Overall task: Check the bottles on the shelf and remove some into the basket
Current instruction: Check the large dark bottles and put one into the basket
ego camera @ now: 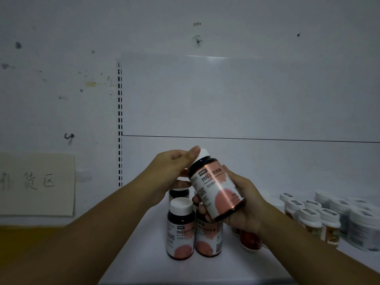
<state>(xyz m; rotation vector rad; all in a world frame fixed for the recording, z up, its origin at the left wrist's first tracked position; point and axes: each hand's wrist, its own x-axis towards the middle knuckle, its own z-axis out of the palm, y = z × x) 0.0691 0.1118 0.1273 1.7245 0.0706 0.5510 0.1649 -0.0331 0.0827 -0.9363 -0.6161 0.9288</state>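
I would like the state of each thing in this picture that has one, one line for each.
held bottle: lifted above the shelf, tilted, white cap on.
right hand: grips the held bottle's body.
left hand: thumb and fingers on the held bottle's cap.
front bottle: upright on the shelf, cap on.
bottles at right: upright on the shelf, capped.

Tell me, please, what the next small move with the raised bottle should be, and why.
Probably rotate the bottle to read more of its label: the right hand grips its body, tilted, the left hand holds its white cap, and only part of the label faces the camera.
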